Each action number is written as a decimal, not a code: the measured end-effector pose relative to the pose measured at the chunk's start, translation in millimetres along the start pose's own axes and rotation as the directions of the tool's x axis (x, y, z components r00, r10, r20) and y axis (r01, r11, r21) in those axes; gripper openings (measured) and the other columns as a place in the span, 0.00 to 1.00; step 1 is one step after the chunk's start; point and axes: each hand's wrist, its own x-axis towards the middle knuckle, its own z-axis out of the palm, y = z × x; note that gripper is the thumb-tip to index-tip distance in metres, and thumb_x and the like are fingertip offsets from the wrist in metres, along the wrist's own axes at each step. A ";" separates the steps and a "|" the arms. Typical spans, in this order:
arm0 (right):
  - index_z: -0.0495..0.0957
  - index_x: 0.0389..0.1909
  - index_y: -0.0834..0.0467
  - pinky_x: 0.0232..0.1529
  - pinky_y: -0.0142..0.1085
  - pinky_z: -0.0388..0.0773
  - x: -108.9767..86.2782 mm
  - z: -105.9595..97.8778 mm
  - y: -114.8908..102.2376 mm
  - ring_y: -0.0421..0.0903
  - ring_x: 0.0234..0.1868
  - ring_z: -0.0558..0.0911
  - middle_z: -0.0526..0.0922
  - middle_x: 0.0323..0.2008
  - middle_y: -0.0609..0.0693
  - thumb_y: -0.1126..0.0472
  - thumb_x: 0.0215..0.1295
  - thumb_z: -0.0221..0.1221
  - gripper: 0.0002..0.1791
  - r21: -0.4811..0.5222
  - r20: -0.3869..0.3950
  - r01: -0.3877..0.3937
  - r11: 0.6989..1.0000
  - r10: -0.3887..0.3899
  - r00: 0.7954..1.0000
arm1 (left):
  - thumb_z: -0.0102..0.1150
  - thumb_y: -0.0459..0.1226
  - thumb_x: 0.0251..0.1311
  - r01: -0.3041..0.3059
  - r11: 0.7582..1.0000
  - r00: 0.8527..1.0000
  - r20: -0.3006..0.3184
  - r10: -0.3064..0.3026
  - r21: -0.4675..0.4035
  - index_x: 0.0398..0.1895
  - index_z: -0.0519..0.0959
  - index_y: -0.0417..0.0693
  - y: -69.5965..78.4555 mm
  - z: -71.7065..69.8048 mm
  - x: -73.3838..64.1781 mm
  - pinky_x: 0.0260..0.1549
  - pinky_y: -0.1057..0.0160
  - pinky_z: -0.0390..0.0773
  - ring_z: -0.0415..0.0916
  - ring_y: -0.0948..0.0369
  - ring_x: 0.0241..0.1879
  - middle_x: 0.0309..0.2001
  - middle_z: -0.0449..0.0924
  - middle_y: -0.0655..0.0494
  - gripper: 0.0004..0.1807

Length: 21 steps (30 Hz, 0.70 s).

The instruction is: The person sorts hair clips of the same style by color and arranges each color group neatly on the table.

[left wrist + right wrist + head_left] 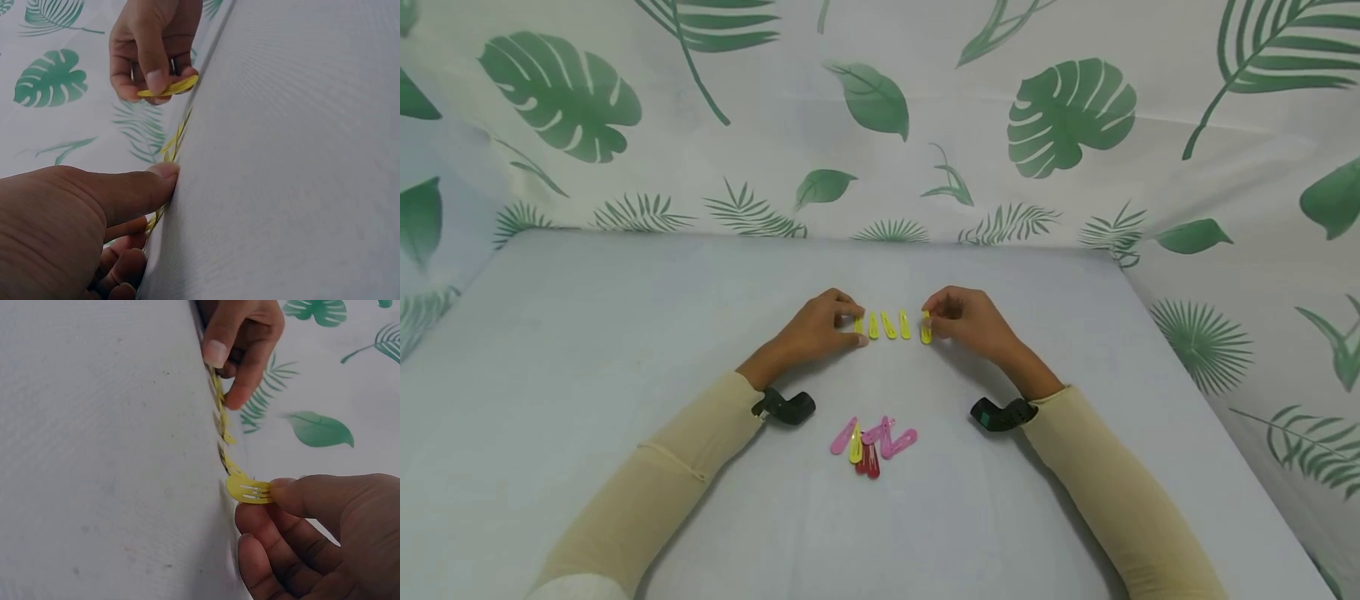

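My right hand (972, 321) pinches a yellow snap hair clip (250, 489) between thumb and fingertips, held up off the table at the right end of a row. That row is made of several yellow hair clips (889, 325) lying side by side, roughly upright in the head view. At its left end, my left hand (816, 329) has thumb and fingers around the two ends of the leftmost yellow clip (859, 326), partly hidden by them. Both hands also show in the left wrist view, the right one gripping its clip above the row.
Nearer to me lies a loose pile of hair clips: pink ones (844, 437), a yellow one (856, 446) and red ones (872, 462), some overlapping. A pale cloth covers the table (700, 283). Behind it hangs a leaf-print sheet (955, 108).
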 end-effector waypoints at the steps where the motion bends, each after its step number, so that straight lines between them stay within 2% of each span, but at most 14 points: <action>1: 0.80 0.41 0.62 0.38 0.39 0.75 1.3 0.6 -0.4 0.49 0.37 0.78 0.80 0.35 0.54 0.68 0.62 0.63 0.07 0.000 -0.002 0.004 1.000 -0.004 1.000 | 0.67 0.41 0.60 -0.001 1.000 1.000 -0.004 0.001 0.000 0.60 0.78 0.43 -0.4 -0.3 0.4 0.47 0.57 0.72 0.69 0.54 0.48 0.57 0.70 0.47 0.25; 6: 0.80 0.41 0.63 0.40 0.40 0.74 5.3 2.7 -1.0 0.50 0.37 0.78 0.80 0.35 0.55 0.68 0.62 0.63 0.07 -0.011 0.005 0.007 1.000 -0.007 1.000 | 0.68 0.41 0.59 -0.008 1.000 1.000 -0.009 0.008 0.000 0.59 0.78 0.42 -1.2 -0.7 0.5 0.45 0.57 0.71 0.70 0.54 0.47 0.56 0.71 0.47 0.25; 13: 0.81 0.42 0.62 0.38 0.40 0.72 6.6 4.2 -0.3 0.49 0.36 0.76 0.80 0.34 0.54 0.67 0.62 0.62 0.08 -0.079 0.006 -0.023 0.997 0.023 1.000 | 0.68 0.41 0.59 -0.015 1.000 1.000 -0.006 0.015 0.016 0.59 0.78 0.42 -0.8 2.5 -0.4 0.46 0.57 0.71 0.70 0.55 0.47 0.56 0.71 0.47 0.25; 21: 0.81 0.44 0.62 0.38 0.40 0.72 10.4 6.9 -1.4 0.49 0.36 0.76 0.81 0.35 0.54 0.64 0.62 0.62 0.10 -0.118 -0.010 -0.051 0.992 0.050 0.999 | 0.67 0.40 0.60 -0.032 0.999 0.999 -0.014 0.032 0.014 0.60 0.77 0.41 0.8 -0.5 -2.8 0.46 0.57 0.71 0.70 0.55 0.47 0.55 0.71 0.47 0.25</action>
